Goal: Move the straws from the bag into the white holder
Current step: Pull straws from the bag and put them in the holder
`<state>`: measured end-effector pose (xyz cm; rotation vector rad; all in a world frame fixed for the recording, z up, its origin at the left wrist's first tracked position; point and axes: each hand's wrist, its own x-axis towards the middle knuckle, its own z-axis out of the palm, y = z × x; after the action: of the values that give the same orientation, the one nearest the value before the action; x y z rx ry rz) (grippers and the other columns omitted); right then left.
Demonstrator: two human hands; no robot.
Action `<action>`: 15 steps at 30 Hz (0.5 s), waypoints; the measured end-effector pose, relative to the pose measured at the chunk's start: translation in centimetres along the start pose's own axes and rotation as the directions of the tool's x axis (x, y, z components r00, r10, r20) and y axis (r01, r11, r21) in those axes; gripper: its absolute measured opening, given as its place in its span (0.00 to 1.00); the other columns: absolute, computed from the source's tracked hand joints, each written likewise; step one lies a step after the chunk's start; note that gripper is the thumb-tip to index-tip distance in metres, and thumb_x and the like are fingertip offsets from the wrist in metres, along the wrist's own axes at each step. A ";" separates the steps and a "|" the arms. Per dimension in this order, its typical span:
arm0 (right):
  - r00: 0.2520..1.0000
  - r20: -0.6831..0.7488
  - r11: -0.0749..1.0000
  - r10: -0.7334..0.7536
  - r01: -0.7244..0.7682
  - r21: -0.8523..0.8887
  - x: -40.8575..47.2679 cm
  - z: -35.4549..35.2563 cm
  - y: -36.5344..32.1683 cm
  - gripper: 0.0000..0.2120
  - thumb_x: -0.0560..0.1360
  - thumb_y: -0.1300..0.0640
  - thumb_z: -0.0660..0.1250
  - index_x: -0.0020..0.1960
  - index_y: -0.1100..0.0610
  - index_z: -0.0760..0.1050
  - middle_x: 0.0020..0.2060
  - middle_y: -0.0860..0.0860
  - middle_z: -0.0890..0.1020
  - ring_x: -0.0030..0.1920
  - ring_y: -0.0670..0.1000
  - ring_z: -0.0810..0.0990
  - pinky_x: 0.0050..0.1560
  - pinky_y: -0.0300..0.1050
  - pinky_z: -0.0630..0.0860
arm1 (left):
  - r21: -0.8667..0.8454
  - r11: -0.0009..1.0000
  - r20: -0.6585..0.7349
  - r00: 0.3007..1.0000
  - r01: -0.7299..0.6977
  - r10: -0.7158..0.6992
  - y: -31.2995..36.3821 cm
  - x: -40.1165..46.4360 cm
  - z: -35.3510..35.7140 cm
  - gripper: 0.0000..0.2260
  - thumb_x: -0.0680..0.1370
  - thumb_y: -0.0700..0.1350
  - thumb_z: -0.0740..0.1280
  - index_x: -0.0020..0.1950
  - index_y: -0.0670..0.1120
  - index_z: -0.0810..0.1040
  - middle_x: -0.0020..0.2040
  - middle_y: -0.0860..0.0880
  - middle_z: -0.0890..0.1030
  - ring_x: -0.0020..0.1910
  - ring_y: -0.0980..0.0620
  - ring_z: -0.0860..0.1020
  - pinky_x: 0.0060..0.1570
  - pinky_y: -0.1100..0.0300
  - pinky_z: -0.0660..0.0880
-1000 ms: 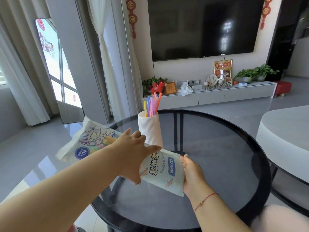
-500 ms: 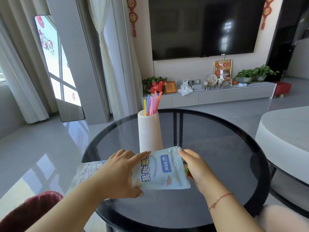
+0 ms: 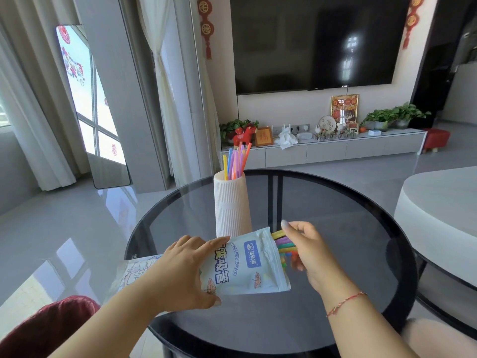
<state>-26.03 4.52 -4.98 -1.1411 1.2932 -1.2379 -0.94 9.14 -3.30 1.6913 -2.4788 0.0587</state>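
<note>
A pale printed straw bag [image 3: 245, 264] lies sideways just above the round glass table [image 3: 335, 228], its open mouth pointing right. My left hand [image 3: 185, 270] grips the bag around its middle. Several coloured straws [image 3: 284, 244] stick out of the mouth, and my right hand [image 3: 307, 251] is closed around their ends. Behind the bag stands the ribbed white holder [image 3: 231, 205], upright, with several coloured straws [image 3: 236, 161] standing in it.
A white round table [image 3: 438, 202] overlaps the glass one on the right. A dark red cushion [image 3: 46, 329] sits at the lower left. Far behind are a TV wall and a low cabinet [image 3: 322, 148] with ornaments and plants.
The bag has come down and toward me, from in front of the holder to low over the table. My right hand has moved from the bag's edge to the straws now showing at its mouth.
</note>
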 end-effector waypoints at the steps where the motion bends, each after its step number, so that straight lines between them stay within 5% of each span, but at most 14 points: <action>1: 1.000 0.022 1.000 0.012 -0.012 0.000 0.1 0.2 0.1 0.13 0.74 0.43 0.66 0.52 0.50 0.74 0.41 0.52 0.82 0.33 0.48 0.77 0.24 0.37 0.66 | -0.001 1.000 -0.003 1.000 -0.007 0.007 0.1 0.0 0.0 0.47 0.63 0.70 0.67 0.75 0.66 0.44 0.60 0.62 0.66 0.57 0.59 0.61 0.61 0.61 0.64; 5: 0.998 0.053 0.999 -0.036 0.037 -0.019 0.4 0.3 0.3 0.06 0.75 0.51 0.67 0.45 0.54 0.77 0.39 0.53 0.84 0.36 0.52 0.79 0.32 0.42 0.71 | -0.020 1.000 -0.007 1.000 -0.019 0.019 0.3 0.0 0.1 0.46 0.64 0.70 0.67 0.75 0.66 0.44 0.60 0.62 0.66 0.56 0.60 0.61 0.61 0.61 0.64; 9: 0.998 0.009 0.998 -0.057 0.057 0.032 1.1 -0.9 -0.3 0.06 0.74 0.56 0.70 0.40 0.56 0.76 0.33 0.55 0.80 0.30 0.50 0.75 0.27 0.38 0.67 | -0.039 0.999 0.002 1.000 0.000 0.001 -0.3 -0.1 0.1 0.46 0.64 0.70 0.67 0.74 0.67 0.44 0.57 0.64 0.65 0.56 0.59 0.62 0.61 0.61 0.65; 15: 0.998 -0.058 0.919 0.002 0.021 0.394 1.5 -1.8 -1.4 0.09 0.72 0.57 0.70 0.38 0.59 0.72 0.28 0.52 0.70 0.25 0.47 0.65 0.21 0.37 0.61 | -0.128 0.991 -0.008 0.999 0.036 -0.038 -0.6 -0.2 0.3 0.46 0.62 0.68 0.69 0.73 0.68 0.47 0.57 0.63 0.68 0.57 0.59 0.64 0.60 0.62 0.67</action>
<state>-28.00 3.12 -3.63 -0.8252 1.0159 -1.4682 -0.35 9.06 -3.69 1.6793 -2.3871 -0.0940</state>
